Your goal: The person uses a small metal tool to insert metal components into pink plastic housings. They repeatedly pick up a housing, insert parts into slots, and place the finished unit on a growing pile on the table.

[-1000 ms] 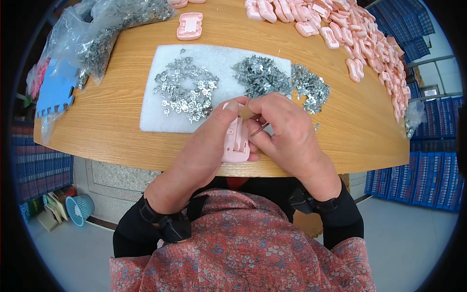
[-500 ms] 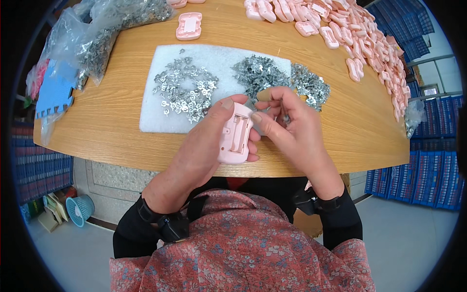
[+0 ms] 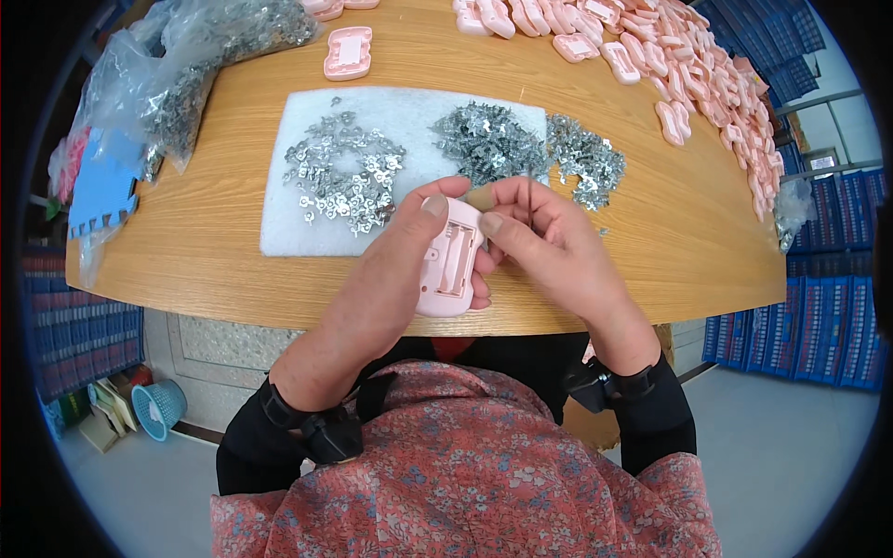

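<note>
My left hand is closed round a pink plastic casing, thumb on its upper left edge and fingertips under its right side. An open battery compartment faces up in the casing. My right hand is closed at the casing's upper right edge, thumb near the index finger, which wears a tan fingertip cover. A thin dark sliver stands up by the right fingers; whatever they pinch is hidden. Beyond the hands, small metal contact pieces lie on a white foam sheet, in a scattered pile and a denser pile.
More metal pieces lie right of the foam on the wooden table. Many pink casings are heaped far right; one casing lies alone far left. A clear bag of metal parts and a blue foam mat sit left.
My right thumb and fingers have come closer together at the casing's edge, and the thin dark sliver now shows. The left hand keeps its hold. The whole view has shifted slightly.
</note>
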A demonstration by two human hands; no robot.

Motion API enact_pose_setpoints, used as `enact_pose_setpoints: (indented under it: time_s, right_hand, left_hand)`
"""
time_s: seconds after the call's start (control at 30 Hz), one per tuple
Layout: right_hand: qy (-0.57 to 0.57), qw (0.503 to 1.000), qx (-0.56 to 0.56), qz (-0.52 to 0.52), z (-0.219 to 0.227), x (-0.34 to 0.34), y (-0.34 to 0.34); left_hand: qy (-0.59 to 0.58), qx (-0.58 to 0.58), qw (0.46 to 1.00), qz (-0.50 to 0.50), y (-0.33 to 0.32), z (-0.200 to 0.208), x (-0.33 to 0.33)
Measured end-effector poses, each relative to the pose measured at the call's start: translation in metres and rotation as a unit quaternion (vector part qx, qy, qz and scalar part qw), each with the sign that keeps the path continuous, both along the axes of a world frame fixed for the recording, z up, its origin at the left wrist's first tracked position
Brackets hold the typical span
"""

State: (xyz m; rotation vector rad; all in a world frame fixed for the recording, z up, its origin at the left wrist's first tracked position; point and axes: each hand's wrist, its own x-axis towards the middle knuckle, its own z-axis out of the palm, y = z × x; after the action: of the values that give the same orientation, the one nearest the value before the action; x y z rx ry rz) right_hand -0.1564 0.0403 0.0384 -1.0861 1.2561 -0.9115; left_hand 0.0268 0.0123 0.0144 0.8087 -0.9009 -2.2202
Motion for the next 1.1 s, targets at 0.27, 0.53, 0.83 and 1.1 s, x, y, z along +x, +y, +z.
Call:
enact_pose_setpoints:
  time_s: [0.27,0.53,0.83,1.1]
  right_hand:
    - [-0.053,0.996,0.060,-0.031,0.005,-0.006,-0.001]
    - [-0.021,0.998,0.057,-0.002,0.004,-0.011,0.002]
    - [0.006,0.999,-0.032,-0.031,0.016,-0.002,0.014]
    - [-0.022,0.989,-0.137,-0.050,0.012,0.012,0.020]
  left_hand:
    - [-0.081,-0.042,0.996,-0.006,-0.002,-0.005,0.001]
    - [-0.219,-0.303,0.925,-0.066,-0.003,0.003,0.003]
    - [-0.096,-0.184,0.978,-0.036,-0.011,-0.006,0.006]
    - [0.206,0.154,0.966,-0.035,-0.012,-0.013,0.019]
